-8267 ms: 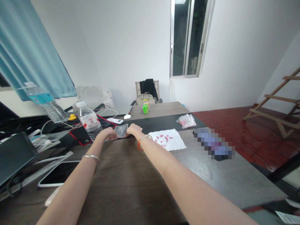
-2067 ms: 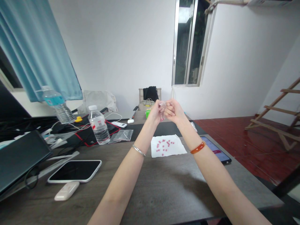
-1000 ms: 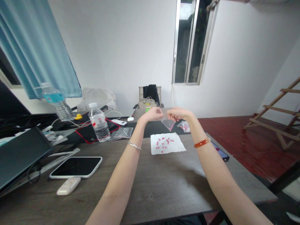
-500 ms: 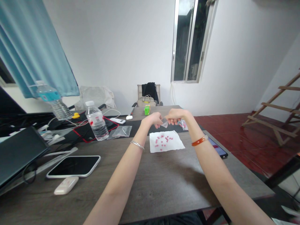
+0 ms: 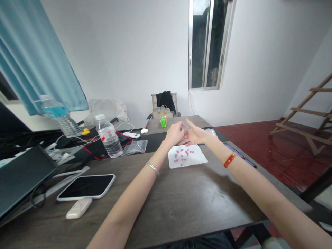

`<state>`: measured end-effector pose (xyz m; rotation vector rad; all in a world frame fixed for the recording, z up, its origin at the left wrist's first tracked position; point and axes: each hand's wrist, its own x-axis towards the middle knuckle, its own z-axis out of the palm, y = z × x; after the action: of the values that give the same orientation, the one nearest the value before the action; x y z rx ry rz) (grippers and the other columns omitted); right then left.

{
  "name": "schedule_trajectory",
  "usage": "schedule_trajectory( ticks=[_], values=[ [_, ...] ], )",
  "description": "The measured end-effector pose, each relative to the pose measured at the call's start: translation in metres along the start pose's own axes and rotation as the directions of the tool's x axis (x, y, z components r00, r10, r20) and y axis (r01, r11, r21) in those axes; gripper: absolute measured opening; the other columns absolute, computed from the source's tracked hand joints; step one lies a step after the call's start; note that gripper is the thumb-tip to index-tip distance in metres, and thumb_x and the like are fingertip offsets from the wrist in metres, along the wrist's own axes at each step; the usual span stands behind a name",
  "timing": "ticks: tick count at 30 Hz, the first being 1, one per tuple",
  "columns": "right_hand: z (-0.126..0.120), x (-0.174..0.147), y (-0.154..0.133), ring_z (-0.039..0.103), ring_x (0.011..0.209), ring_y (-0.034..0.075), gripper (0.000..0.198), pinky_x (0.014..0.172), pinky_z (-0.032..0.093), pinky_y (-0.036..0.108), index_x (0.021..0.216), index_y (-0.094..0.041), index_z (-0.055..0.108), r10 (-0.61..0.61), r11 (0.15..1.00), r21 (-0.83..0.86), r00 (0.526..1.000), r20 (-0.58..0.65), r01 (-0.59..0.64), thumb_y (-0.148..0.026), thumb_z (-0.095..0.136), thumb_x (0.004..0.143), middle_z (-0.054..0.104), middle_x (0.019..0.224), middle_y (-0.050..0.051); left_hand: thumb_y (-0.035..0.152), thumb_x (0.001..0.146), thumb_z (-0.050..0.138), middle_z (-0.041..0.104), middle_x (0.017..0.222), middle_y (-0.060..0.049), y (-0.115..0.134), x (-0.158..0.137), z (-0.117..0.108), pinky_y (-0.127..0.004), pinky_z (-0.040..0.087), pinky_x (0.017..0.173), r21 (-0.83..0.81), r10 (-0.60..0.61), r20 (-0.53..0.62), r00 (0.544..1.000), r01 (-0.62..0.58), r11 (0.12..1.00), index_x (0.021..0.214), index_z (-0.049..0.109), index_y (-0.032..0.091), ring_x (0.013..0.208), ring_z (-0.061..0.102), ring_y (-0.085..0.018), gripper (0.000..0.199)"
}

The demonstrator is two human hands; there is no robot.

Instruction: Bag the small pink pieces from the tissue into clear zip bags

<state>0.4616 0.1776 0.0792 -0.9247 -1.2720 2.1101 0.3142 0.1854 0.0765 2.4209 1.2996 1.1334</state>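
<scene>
My left hand (image 5: 175,134), with a silver bangle on its wrist, is closed on a small clear plastic bag (image 5: 186,127), mostly hidden between the hands. Palm turned upward, my right hand (image 5: 195,134) has its thumb raised apart from its fingers, which reach below the left hand. Whether those fingers touch the bag is hard to tell. Just this side of both hands lies a white sheet of paper (image 5: 197,158) with several small pinkish-red pieces (image 5: 182,155) scattered over it.
Left of the paper are a water bottle (image 5: 110,138), a flat clear bag (image 5: 137,146), a tablet-like device (image 5: 86,186) and a white case (image 5: 79,208). A small green object (image 5: 163,122) stands farther back. Behind my right forearm lies a phone (image 5: 243,157). Another clear packet (image 5: 212,131) is beyond my right hand.
My right hand has rolled from palm down to palm up, its thumb lifting off the bag. Both hands have come closer together. The view has shifted slightly.
</scene>
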Motion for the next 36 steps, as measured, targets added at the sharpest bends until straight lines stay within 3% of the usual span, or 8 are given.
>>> schedule_trajectory(
  ticks=[4, 7, 10, 13, 17, 24, 30, 36],
  values=[
    [0.003, 0.002, 0.027, 0.066, 0.069, 0.018, 0.066, 0.066, 0.054, 0.029, 0.083, -0.014, 0.058, -0.228, 0.896, 0.36, 0.965, -0.13, 0.26, -0.073, 0.028, 0.086, 0.066, 0.073, 0.012, 0.016, 0.081, 0.05, 0.067, 0.082, -0.004, -0.005, -0.019, 0.013, -0.026, 0.045, 0.07, -0.097, 0.014, 0.039, 0.999, -0.01, 0.995, 0.09, 0.06, 0.02, 0.073, 0.061, -0.016, 0.014],
    [0.002, 0.003, 0.038, 0.063, 0.062, 0.016, 0.051, 0.062, 0.053, 0.026, 0.078, -0.015, 0.058, -0.22, 0.837, 0.45, 0.944, -0.246, 0.313, -0.061, 0.039, 0.09, 0.064, 0.065, 0.007, 0.012, 0.081, 0.049, 0.068, 0.088, -0.004, -0.005, -0.027, 0.022, -0.027, 0.046, 0.076, -0.126, 0.019, 0.08, 0.997, -0.009, 0.992, 0.092, 0.059, 0.021, 0.081, 0.063, -0.018, 0.018],
    [0.0, 0.007, 0.044, 0.06, 0.053, 0.011, 0.032, 0.056, 0.05, 0.021, 0.071, -0.017, 0.057, -0.19, 0.819, 0.469, 0.928, -0.321, 0.33, -0.038, 0.048, 0.094, 0.062, 0.059, 0.001, 0.011, 0.081, 0.047, 0.069, 0.093, -0.006, -0.002, -0.032, 0.03, -0.03, 0.045, 0.081, -0.004, 0.027, 0.13, 0.991, -0.027, 1.0, 0.095, 0.059, 0.021, 0.089, 0.064, -0.021, 0.021],
    [-0.005, 0.011, 0.05, 0.057, 0.049, 0.009, 0.022, 0.051, 0.046, 0.018, 0.069, -0.017, 0.057, -0.215, 0.82, 0.432, 0.901, -0.376, 0.376, -0.023, 0.055, 0.089, 0.061, 0.056, -0.002, 0.012, 0.08, 0.046, 0.069, 0.099, -0.009, 0.0, -0.036, 0.037, -0.034, 0.044, 0.085, 0.115, 0.023, 0.18, 0.983, -0.045, 0.992, 0.102, 0.057, 0.019, 0.098, 0.063, -0.025, 0.026],
    [-0.012, 0.016, 0.057, 0.06, 0.054, 0.009, 0.011, 0.052, 0.047, 0.018, 0.071, -0.018, 0.06, -0.221, 0.824, 0.384, 0.861, -0.458, 0.416, -0.019, 0.062, 0.082, 0.064, 0.06, -0.001, 0.016, 0.079, 0.051, 0.064, 0.117, -0.012, -0.008, -0.038, 0.04, -0.035, 0.043, 0.093, 0.092, 0.004, 0.179, 0.984, -0.02, 0.996, 0.121, 0.049, 0.016, 0.107, 0.061, -0.025, 0.043],
    [-0.02, 0.02, 0.068, 0.062, 0.061, 0.01, 0.008, 0.063, 0.052, 0.019, 0.072, -0.017, 0.062, -0.193, 0.835, 0.324, 0.788, -0.584, 0.444, -0.015, 0.062, 0.079, 0.064, 0.063, 0.002, 0.043, 0.091, 0.042, 0.05, 0.138, -0.021, -0.034, -0.042, 0.041, -0.037, 0.036, 0.103, 0.04, -0.283, 0.335, 0.899, 0.286, 0.957, 0.138, 0.036, 0.009, 0.126, 0.05, -0.027, 0.058],
    [-0.028, 0.033, 0.08, 0.059, 0.062, 0.009, 0.019, 0.065, 0.05, 0.02, 0.067, -0.017, 0.058, -0.398, 0.831, 0.068, 0.676, -0.62, 0.552, -0.017, 0.076, 0.063, 0.061, 0.064, -0.001, 0.052, 0.091, 0.037, 0.039, 0.147, -0.017, -0.029, -0.076, 0.041, -0.05, 0.014, 0.114, 0.147, -0.12, 0.406, 0.906, 0.065, 0.987, 0.139, 0.038, 0.015, 0.138, 0.033, -0.029, 0.061],
    [-0.033, 0.042, 0.094, 0.056, 0.062, 0.011, 0.04, 0.059, 0.046, 0.023, 0.083, -0.019, 0.056, -0.532, 0.823, -0.208, 0.589, -0.609, 0.528, -0.029, 0.081, 0.053, 0.057, 0.067, -0.005, 0.064, 0.081, 0.047, 0.035, 0.148, -0.021, -0.024, -0.093, 0.037, -0.054, 0.018, 0.112, 0.218, -0.106, 0.461, 0.881, 0.004, 0.976, 0.139, 0.035, 0.011, 0.139, 0.028, -0.036, 0.08]
  ],
)
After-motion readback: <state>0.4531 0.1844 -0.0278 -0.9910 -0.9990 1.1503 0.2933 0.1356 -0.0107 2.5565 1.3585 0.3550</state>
